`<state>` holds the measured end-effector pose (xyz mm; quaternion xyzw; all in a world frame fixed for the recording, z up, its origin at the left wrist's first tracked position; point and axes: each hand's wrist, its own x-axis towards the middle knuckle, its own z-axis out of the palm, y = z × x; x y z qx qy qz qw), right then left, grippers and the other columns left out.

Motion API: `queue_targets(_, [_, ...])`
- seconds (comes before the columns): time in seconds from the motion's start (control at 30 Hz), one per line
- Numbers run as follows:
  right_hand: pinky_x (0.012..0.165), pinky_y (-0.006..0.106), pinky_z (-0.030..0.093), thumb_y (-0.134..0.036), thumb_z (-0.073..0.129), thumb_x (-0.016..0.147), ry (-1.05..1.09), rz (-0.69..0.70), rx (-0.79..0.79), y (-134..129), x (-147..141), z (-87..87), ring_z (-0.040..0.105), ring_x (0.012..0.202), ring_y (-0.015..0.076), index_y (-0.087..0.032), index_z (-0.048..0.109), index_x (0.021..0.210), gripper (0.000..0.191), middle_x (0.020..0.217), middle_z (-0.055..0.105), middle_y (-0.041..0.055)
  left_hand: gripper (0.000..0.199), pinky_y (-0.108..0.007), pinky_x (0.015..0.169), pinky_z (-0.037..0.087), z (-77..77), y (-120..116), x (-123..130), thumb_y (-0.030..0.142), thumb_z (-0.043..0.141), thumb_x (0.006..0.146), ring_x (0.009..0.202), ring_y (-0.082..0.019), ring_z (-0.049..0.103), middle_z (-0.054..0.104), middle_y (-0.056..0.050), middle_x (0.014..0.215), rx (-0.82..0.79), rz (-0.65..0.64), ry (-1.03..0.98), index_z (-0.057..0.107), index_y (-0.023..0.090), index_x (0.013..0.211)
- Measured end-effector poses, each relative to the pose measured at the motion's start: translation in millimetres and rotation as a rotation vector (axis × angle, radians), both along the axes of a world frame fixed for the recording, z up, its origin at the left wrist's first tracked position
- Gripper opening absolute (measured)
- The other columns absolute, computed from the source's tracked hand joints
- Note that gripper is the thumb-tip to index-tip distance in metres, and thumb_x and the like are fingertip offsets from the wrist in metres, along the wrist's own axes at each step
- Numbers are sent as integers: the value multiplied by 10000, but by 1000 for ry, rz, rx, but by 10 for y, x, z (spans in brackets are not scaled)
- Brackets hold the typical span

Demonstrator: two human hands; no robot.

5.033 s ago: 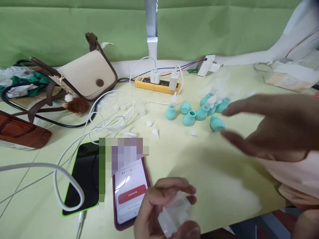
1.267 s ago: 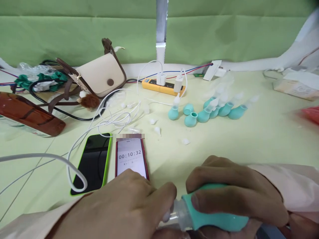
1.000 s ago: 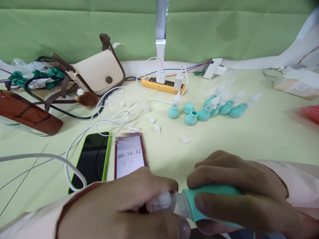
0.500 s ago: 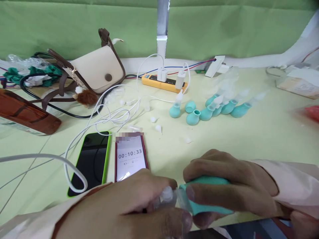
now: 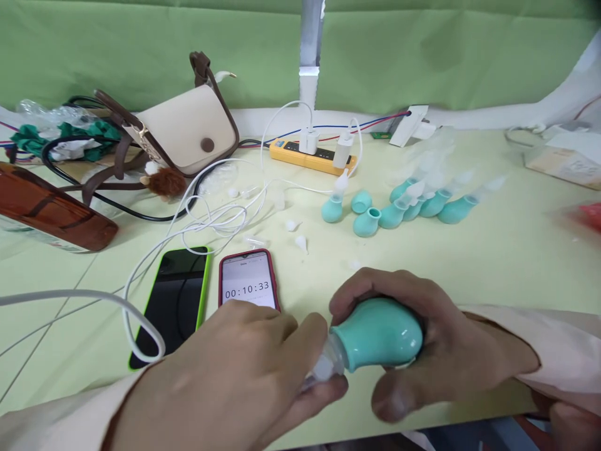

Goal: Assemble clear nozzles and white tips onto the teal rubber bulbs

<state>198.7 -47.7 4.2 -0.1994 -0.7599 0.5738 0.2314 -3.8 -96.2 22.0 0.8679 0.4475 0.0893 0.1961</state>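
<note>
A teal rubber squeeze bulb (image 5: 382, 333) lies on its side in the air near the table's front edge, its neck pointing left. My right hand (image 5: 451, 351) curves around its far side and rounded end, the thumb spread away from it. Fitted at the bulb's neck is a clear plastic nozzle (image 5: 334, 357), which my left hand (image 5: 235, 369) pinches between thumb and fingers. The fingers cover much of the nozzle. Farther back stand several teal bulbs with clear tips, one being the upright bulb (image 5: 332, 210). An open-necked bulb (image 5: 366, 222) has no tip.
Small white tips (image 5: 301, 243) lie mid-table. Left of my hands are a green-cased phone (image 5: 176, 294) and a red-cased phone (image 5: 248, 282) showing a timer. White cables (image 5: 211, 219), a handbag (image 5: 188, 131), a brown bottle (image 5: 56, 210) and a yellow power strip (image 5: 300, 156) are behind.
My right hand has loosened: its fingers moved off the bulb's front, and its thumb swung away. More of the bulb shows. My left hand has shifted slightly up, still on the nozzle.
</note>
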Motion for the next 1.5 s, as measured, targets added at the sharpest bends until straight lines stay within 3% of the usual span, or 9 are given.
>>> queue_targets(0.13, [407,119,322,-239,653,762,25,-7,40,-54,15,-19,347,471,33,-177,424,925,288,599,448,-79,345,-277,393,190,13,127,52,349,416,859,387,-116,346,442,23,464,308,-267,74,434,199,549])
queue_targets(0.37, [510,180,411,-351,479,892,31,16,564,-42,20,-39,493,598,82,-165,381,982,228,724,543,13,290,-287,394,201,-239,112,79,241,301,816,411,-126,258,345,28,430,412,-218,-144,372,222,535])
queue_targets(0.53, [457,185,408,-309,408,929,19,31,839,-4,15,20,520,600,88,-116,410,959,196,704,562,34,295,-259,388,209,-302,90,42,364,261,863,408,-114,294,354,39,464,126,-174,-249,373,219,632])
queue_targets(0.73, [428,215,423,-258,442,917,105,50,1047,24,15,9,541,604,101,-73,480,902,190,661,553,27,383,-212,445,285,-93,48,64,478,280,881,508,-112,441,426,37,528,-409,-7,-285,451,218,659])
queue_targets(0.93, [442,232,455,-271,487,891,-20,-42,1125,24,22,16,570,625,122,-108,482,895,164,698,592,52,491,-228,434,284,-85,75,138,494,189,894,406,-81,279,307,62,435,-1003,225,-590,292,209,508])
queue_targets(1.03, [423,241,423,-263,507,875,16,-50,1172,17,20,-23,560,564,125,-129,470,893,141,647,568,28,479,-227,425,267,-127,76,155,486,215,893,402,-78,278,284,66,427,-979,221,-654,275,211,505])
queue_targets(1.2, [481,192,416,-264,519,862,20,-21,738,30,14,-95,541,592,92,-173,411,949,166,735,563,9,331,-236,447,256,-156,53,132,362,291,883,451,-94,317,273,64,509,-475,129,-476,301,214,587])
queue_targets(1.33, [536,186,425,-256,607,799,-52,43,389,65,12,-82,503,616,80,-191,377,1018,325,790,535,-9,300,-232,456,273,-132,51,74,388,327,871,472,-113,367,368,48,519,-364,157,-311,401,219,635])
queue_targets(1.5, [496,178,431,-232,448,880,-206,11,35,2,-35,-91,439,589,78,-186,322,1038,207,766,445,-16,209,-186,421,294,-86,94,53,401,524,807,441,-80,377,393,91,527,-298,240,-461,409,234,753])
